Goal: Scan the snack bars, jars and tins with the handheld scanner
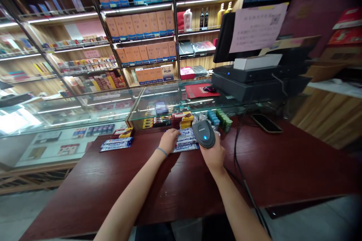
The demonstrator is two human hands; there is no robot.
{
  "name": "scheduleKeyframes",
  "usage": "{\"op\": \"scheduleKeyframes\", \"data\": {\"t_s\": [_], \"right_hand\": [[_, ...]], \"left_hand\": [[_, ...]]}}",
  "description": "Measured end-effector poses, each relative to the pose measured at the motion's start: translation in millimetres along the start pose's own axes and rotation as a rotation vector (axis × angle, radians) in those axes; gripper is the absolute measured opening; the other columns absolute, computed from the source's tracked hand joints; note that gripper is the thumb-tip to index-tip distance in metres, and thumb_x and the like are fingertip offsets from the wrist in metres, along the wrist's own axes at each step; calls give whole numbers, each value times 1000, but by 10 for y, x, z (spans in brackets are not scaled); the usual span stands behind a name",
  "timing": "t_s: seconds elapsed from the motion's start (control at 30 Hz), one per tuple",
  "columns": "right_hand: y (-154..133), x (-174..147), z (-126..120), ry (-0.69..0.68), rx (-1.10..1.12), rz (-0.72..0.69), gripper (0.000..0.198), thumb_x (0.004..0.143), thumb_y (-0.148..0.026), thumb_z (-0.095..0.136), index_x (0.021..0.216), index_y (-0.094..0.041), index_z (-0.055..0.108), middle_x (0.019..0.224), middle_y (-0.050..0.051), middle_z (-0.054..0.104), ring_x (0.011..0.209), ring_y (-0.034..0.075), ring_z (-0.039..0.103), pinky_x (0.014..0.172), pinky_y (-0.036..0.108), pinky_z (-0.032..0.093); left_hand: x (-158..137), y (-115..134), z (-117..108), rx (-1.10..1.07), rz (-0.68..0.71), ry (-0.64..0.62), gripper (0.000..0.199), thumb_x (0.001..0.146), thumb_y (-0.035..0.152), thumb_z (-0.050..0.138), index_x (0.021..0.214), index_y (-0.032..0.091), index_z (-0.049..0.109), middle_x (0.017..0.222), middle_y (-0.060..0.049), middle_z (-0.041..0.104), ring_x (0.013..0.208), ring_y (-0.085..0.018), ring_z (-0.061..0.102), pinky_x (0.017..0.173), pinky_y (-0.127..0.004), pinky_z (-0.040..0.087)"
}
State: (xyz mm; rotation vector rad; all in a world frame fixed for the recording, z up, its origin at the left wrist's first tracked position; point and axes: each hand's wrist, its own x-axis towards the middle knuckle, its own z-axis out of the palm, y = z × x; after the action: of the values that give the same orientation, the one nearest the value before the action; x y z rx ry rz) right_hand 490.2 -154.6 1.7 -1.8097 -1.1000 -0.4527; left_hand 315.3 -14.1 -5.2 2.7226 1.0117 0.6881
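Note:
My right hand [214, 157] is wrapped around the handle of a dark grey barcode scanner [204, 134], whose top shows a lit blue light. The scanner's head is over the right end of several slim blue-and-white packets [185, 145] lying in a row on the table. At the left end of that row, my left hand [169, 140] has its fingers curled onto a packet, with the fingertips partly hidden. A smaller group of the same packets [116, 144] lies farther left, beside a brown-and-yellow box [123, 132].
Brown-and-yellow boxes [181, 119], blue batteries [213, 119] and green batteries [224, 121] stand along the glass counter [158, 94]. A phone [266, 123] lies on the right of the red-brown table [181, 192]. A black cable [240, 173] crosses the table, below a monitor [224, 37].

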Motion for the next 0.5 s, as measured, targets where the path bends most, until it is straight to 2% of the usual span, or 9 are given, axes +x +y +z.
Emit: {"op": "scheduleKeyframes", "data": {"t_s": [0.23,0.5], "right_hand": [[-4,-7,18,15,-3,-12,46,79,-45,60,113,-14,58,78,10,72,61,25,68,54,29,45],[-5,-28,46,-26,3,-19,46,80,-46,61,114,-15,58,81,9,73,64,25,68,55,30,47]], "left_hand": [[9,-76,101,-4,41,48,26,84,9,56,104,18,70,108,-11,66,105,-24,58,96,-38,47],[-47,-112,36,-23,55,110,23,86,18,62,107,18,70,110,-10,67,107,-23,59,98,-39,48]]}}
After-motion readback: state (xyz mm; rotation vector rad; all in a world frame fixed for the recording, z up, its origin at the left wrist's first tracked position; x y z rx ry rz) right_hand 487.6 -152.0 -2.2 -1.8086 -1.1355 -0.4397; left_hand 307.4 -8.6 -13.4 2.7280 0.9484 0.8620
